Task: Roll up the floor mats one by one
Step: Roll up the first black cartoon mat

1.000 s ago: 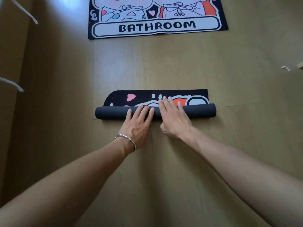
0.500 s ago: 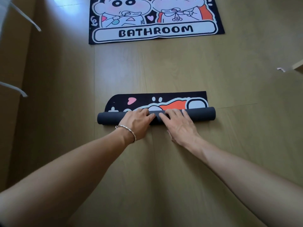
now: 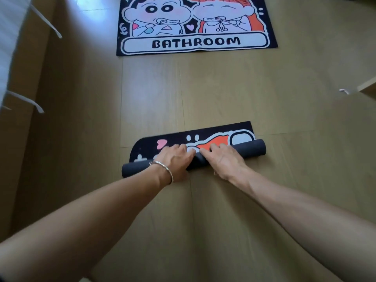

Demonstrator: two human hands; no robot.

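Pale wood-plank floor (image 3: 223,88) fills the room. Near its middle lies the half-rolled mat (image 3: 252,148), its dark roll slightly askew, printed end flat. The left hand (image 3: 175,159) and right hand (image 3: 221,159) sit side by side on the roll, fingers (image 3: 177,149) curled over it, close together. Farther off, a second mat (image 3: 195,43) reading BATHROOM lies flat.
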